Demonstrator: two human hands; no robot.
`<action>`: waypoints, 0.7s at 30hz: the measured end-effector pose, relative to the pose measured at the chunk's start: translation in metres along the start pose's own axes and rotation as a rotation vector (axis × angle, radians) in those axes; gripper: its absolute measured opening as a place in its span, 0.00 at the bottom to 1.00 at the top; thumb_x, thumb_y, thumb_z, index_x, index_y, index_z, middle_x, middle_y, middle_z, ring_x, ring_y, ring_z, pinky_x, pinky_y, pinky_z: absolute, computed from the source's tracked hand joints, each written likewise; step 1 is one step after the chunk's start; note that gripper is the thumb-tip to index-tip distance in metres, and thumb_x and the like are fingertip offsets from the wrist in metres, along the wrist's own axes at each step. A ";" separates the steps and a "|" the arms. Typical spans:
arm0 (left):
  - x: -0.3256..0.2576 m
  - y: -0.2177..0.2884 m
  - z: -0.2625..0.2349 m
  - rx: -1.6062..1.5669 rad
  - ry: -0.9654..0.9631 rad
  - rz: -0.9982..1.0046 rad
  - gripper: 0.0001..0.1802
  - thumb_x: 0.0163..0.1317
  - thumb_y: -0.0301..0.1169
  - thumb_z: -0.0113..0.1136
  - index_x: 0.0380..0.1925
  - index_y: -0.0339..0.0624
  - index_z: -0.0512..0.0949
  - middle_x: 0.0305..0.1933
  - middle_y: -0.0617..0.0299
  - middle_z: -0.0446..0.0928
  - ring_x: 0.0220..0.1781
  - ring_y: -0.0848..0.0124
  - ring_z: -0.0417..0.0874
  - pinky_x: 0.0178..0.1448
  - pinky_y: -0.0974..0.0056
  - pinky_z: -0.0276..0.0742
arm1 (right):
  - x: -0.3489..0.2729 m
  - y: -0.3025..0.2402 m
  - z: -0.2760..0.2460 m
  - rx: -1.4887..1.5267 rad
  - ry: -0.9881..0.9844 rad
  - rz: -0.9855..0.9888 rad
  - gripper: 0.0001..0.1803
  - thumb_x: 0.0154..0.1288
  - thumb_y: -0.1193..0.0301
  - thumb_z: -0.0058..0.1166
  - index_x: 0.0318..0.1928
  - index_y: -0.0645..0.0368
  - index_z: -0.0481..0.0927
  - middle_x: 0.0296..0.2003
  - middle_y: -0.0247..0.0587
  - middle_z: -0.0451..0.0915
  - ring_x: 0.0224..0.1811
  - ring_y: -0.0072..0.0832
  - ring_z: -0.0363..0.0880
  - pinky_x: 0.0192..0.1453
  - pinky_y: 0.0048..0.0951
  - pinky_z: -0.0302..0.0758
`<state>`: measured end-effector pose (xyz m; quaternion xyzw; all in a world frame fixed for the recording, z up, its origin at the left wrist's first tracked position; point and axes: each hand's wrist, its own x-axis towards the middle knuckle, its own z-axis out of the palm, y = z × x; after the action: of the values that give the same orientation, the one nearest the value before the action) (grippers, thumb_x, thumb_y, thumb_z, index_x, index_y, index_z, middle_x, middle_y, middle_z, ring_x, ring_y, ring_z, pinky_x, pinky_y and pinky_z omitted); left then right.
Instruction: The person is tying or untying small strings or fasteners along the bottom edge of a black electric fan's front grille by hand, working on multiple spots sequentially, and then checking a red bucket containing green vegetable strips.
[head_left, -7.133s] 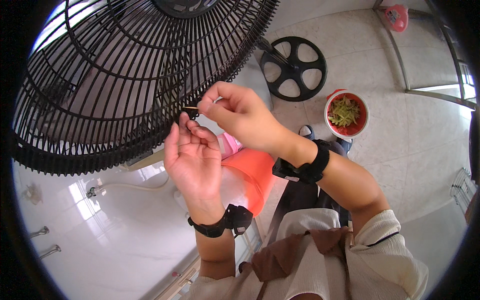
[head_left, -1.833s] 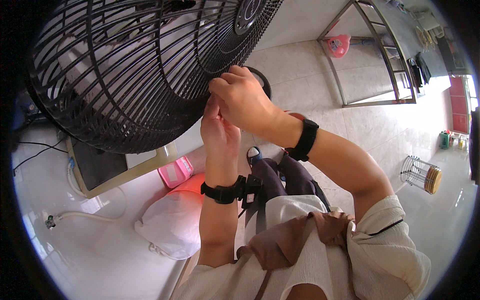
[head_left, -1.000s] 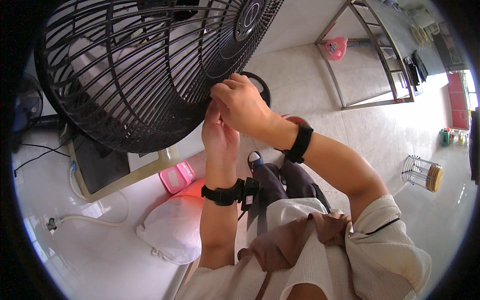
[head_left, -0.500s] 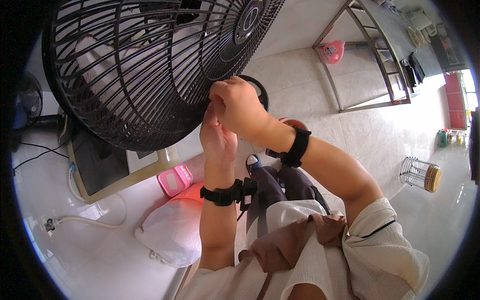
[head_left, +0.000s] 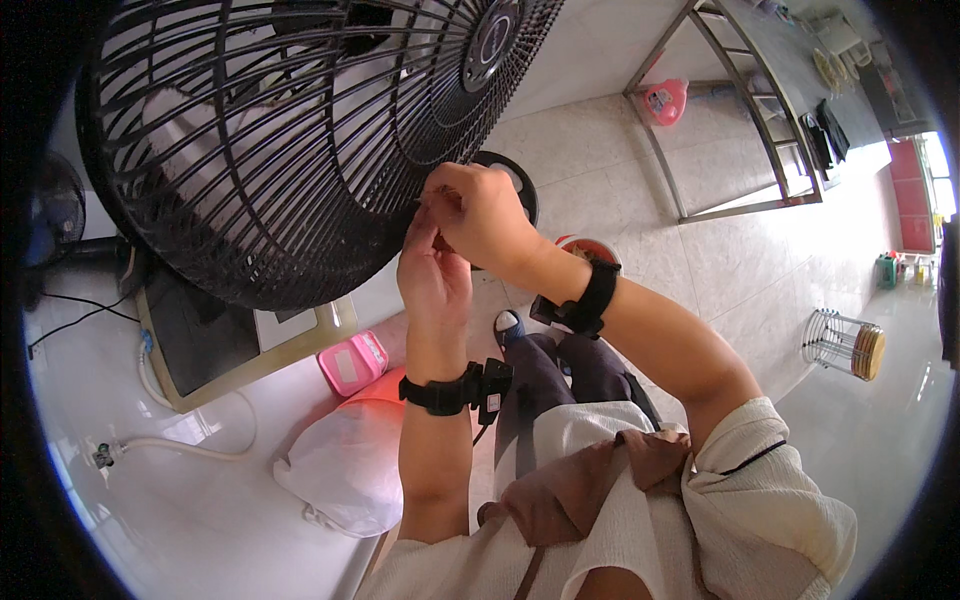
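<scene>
A large black fan grille point(head_left: 330, 190) fills the upper left, tilted, its round hub cap point(head_left: 495, 45) near the top. At its lower right edge my two hands meet. My right hand point(head_left: 478, 208) is closed in a pinch with the fingers bent toward the grille's wires. Just below, my left hand point(head_left: 435, 275) has its palm turned up, thumb and fingers brought together against the right fingertips. A tiny pale bit shows at the fingertips, too small to name. Behind the wires lies a pale, fuzzy-looking cloth point(head_left: 175, 125).
A second, smaller fan point(head_left: 60, 205) stands at the far left. Below the grille are a dark-topped panel point(head_left: 190, 345), a hose point(head_left: 200, 450), a pink box point(head_left: 352, 362) and a white plastic bag point(head_left: 345, 465). A metal frame point(head_left: 745, 215) and stacked stools point(head_left: 845, 345) stand right.
Both hands stay together at the grille's edge, the right one slightly lower. The grille has shifted a little left and down in the picture.
</scene>
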<state>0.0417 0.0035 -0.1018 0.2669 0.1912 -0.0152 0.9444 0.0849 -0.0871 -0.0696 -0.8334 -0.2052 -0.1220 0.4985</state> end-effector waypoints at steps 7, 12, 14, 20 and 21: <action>-0.001 -0.001 -0.004 -0.065 0.054 0.067 0.12 0.61 0.22 0.44 0.45 0.32 0.67 0.46 0.57 0.70 0.49 0.72 0.71 0.57 0.68 0.65 | 0.002 0.005 -0.011 0.615 -0.231 0.648 0.07 0.54 0.73 0.53 0.30 0.66 0.76 0.23 0.35 0.77 0.27 0.17 0.73 0.32 0.21 0.70; -0.002 0.000 -0.001 0.032 0.067 0.049 0.16 0.62 0.25 0.43 0.49 0.32 0.65 0.48 0.58 0.69 0.51 0.72 0.71 0.56 0.68 0.66 | -0.002 0.002 -0.001 0.131 0.055 -0.007 0.04 0.46 0.78 0.52 0.26 0.63 0.74 0.22 0.40 0.74 0.27 0.33 0.72 0.32 0.29 0.70; -0.004 0.001 -0.001 0.088 -0.064 0.029 0.18 0.63 0.28 0.42 0.52 0.33 0.63 0.50 0.59 0.68 0.53 0.73 0.69 0.56 0.68 0.65 | -0.002 0.001 0.000 -0.001 0.044 -0.126 0.05 0.43 0.78 0.52 0.25 0.62 0.72 0.22 0.41 0.73 0.28 0.36 0.70 0.34 0.31 0.68; -0.008 0.001 0.001 0.216 -0.127 0.057 0.17 0.64 0.31 0.40 0.51 0.35 0.64 0.50 0.60 0.68 0.54 0.74 0.68 0.57 0.68 0.64 | -0.001 -0.005 0.000 -0.173 0.013 -0.214 0.07 0.38 0.79 0.51 0.23 0.60 0.68 0.22 0.41 0.70 0.28 0.39 0.67 0.36 0.33 0.66; -0.008 0.002 0.003 0.263 -0.152 0.081 0.17 0.64 0.31 0.40 0.51 0.35 0.64 0.50 0.60 0.68 0.54 0.74 0.68 0.57 0.68 0.64 | 0.000 -0.003 0.000 -0.094 0.006 -0.162 0.06 0.39 0.79 0.51 0.23 0.61 0.69 0.22 0.41 0.71 0.28 0.39 0.68 0.35 0.34 0.66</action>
<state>0.0356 0.0030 -0.0958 0.3940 0.1044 -0.0221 0.9129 0.0832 -0.0860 -0.0667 -0.8360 -0.2645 -0.1740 0.4482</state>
